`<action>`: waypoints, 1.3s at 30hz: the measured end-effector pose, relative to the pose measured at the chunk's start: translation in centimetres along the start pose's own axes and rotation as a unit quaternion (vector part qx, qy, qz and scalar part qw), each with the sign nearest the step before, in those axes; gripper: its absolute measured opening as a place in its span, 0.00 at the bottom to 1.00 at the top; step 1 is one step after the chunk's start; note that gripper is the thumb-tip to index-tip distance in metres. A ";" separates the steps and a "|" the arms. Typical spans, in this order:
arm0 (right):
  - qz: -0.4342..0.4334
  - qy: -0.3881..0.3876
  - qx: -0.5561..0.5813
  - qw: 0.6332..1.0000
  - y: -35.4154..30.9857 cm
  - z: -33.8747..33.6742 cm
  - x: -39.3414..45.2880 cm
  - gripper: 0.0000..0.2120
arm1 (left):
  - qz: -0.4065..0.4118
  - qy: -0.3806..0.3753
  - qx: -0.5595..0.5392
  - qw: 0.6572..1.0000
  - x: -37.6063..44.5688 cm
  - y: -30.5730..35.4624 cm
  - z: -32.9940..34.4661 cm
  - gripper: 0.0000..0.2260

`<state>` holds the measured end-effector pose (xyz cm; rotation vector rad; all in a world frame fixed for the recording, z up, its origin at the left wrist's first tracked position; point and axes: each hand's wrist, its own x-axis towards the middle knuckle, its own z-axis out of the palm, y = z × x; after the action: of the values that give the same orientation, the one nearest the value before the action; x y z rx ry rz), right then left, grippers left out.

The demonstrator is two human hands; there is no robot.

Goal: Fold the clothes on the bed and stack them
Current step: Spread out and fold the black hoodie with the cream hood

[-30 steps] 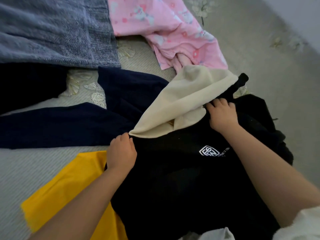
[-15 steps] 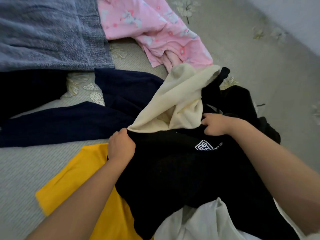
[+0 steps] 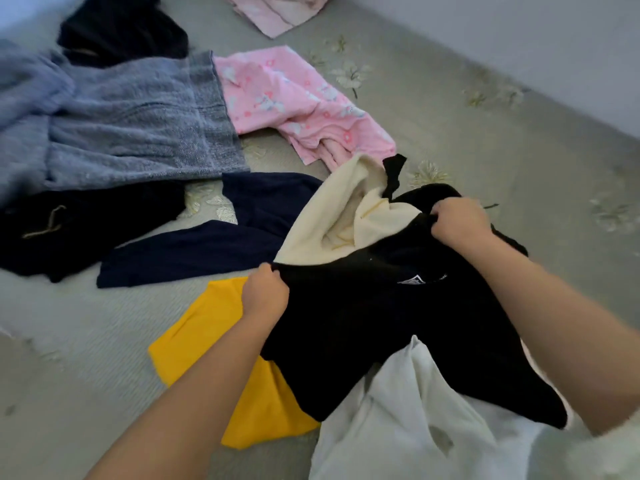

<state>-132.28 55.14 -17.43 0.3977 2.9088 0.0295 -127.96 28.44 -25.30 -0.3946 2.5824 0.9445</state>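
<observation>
Both hands grip the black garment (image 3: 363,323) by its upper edge; left hand (image 3: 265,294) fisted on the left corner, right hand (image 3: 457,223) curled over bunched cloth on the far right; the right hand now sits higher and farther out than half a second ago, so the edge between the hands is drawn wider and tilts up to the right. Cream lining (image 3: 332,220) gapes open behind that edge, more of it showing than before. The garment's small white logo (image 3: 414,279) is now creased and mostly hidden. The lower part hangs over a yellow piece (image 3: 214,344) and a white piece (image 3: 398,427), of which more shows than earlier.

View has swung upward since the earlier frame: grey knit (image 3: 131,126), pink printed piece (image 3: 294,102), navy piece (image 3: 207,244) all lie lower in view; a dark item (image 3: 117,26) and a pale pink cloth (image 3: 277,12) have come into sight at the far end of the bed (image 3: 502,161).
</observation>
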 end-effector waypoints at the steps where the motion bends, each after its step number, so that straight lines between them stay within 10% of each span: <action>1: 0.010 0.027 0.009 1.000 0.6 -2.1 -0.6 0.14 | 0.019 0.027 -0.011 0.999 -0.5 1.8 -1.2 0.09; 17: 0.115 0.483 0.135 0.857 16.2 -33.0 -20.8 0.12 | 0.412 0.332 -0.096 0.843 -19.7 31.5 -19.7 0.11; 29: 0.116 0.493 0.263 0.821 19.0 -38.8 -31.0 0.11 | 0.459 0.418 -0.016 0.784 -27.0 34.5 -29.6 0.12; 39: 0.045 0.367 0.240 0.898 15.3 -35.6 -37.7 0.10 | 0.507 0.415 0.029 0.754 -29.1 26.1 -32.0 0.14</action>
<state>-100.03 60.05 25.62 0.7321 3.6199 -0.6839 -119.35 30.36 24.42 0.9819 3.6911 1.1332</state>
